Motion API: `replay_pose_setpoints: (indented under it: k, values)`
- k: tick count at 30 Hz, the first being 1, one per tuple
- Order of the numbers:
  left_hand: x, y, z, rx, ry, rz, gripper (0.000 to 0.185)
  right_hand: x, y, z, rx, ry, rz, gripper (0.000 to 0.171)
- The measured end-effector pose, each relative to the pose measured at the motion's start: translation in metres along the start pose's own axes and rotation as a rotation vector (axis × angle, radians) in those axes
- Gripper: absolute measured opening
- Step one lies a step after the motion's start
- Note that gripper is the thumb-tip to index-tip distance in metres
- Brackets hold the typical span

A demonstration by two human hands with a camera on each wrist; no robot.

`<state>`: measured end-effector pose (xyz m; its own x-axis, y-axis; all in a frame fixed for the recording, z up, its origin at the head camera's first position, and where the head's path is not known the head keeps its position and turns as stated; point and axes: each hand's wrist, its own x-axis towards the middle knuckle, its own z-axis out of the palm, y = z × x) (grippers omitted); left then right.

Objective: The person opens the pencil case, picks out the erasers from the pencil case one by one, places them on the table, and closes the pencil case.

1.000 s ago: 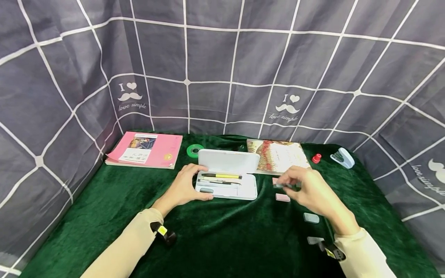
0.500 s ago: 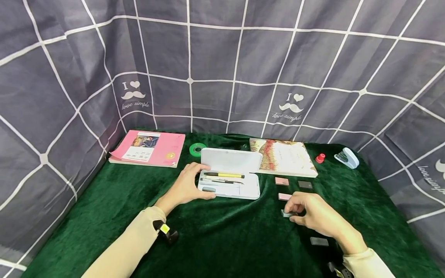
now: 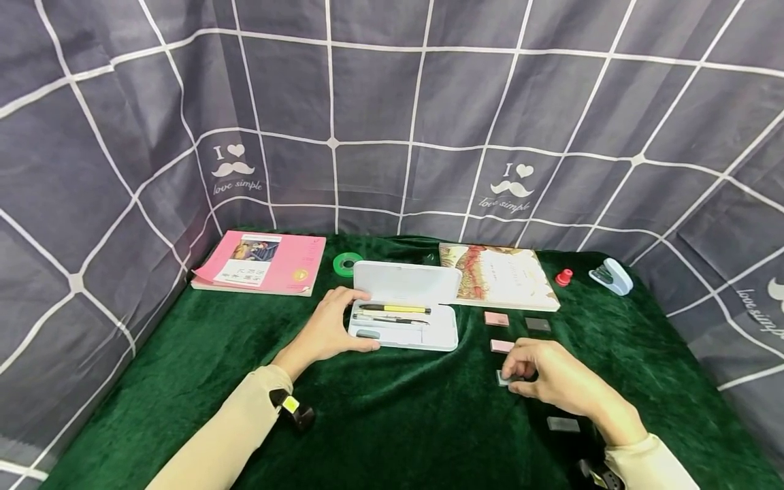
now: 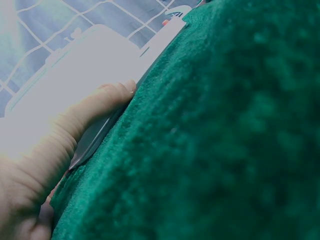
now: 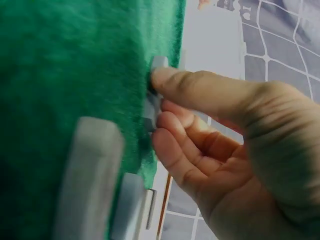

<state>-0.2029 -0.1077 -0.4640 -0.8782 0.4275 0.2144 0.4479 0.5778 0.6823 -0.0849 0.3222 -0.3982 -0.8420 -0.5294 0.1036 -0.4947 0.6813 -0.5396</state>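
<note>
In the head view my left hand (image 3: 331,325) grips the left end of an open white pencil case (image 3: 442,333), thumb along the front. Its thumb (image 4: 100,107) also shows against the case in the left wrist view. Inside lie a yellow-and-black pen (image 3: 395,309), a slim black-and-white pen (image 3: 392,320) and a small grey piece (image 3: 368,333). To the right, my right hand (image 3: 554,374) pinches a small grey-blue eraser-like block (image 3: 502,378) at the cloth. In the right wrist view, thumb and fingertips partly cover that block (image 5: 159,62).
Two pink blocks (image 3: 496,319), a dark block (image 3: 537,324) and a grey block (image 3: 563,425) lie around the right hand. Behind are a pink book (image 3: 278,265), green tape (image 3: 348,264), a patterned book (image 3: 508,279), a red cap-like piece (image 3: 564,277) and a pale blue stapler-like object (image 3: 611,277).
From near the patterned book, my right hand has come nearer the front edge, now at the grey-blue block. Over the last half second it barely shifts. My left hand stays on the case.
</note>
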Motion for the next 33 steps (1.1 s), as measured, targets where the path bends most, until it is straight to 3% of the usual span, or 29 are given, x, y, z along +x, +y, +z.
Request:
replay_pose_setpoints:
  k: [6,13,20,24,33]
  values:
    - [0.002,0.003,0.001,-0.007,-0.018,-0.006,0.090,0.024,-0.007,-0.008,0.028,0.096,-0.034,0.033]
    - [0.001,0.003,0.001,-0.001,-0.010,-0.009,0.091,0.082,-0.030,-0.009,0.119,0.182,-0.017,0.032]
    - [0.000,0.003,0.001,-0.010,-0.017,-0.001,0.092,0.132,-0.058,0.006,0.260,0.197,-0.130,0.040]
    - [0.000,0.002,0.000,-0.013,-0.010,0.000,0.091,0.157,-0.074,0.021,0.261,0.149,-0.170,0.039]
    - [0.000,-0.002,-0.001,-0.027,-0.015,-0.002,0.092,0.195,-0.088,0.070,0.132,-0.089,-0.130,0.025]
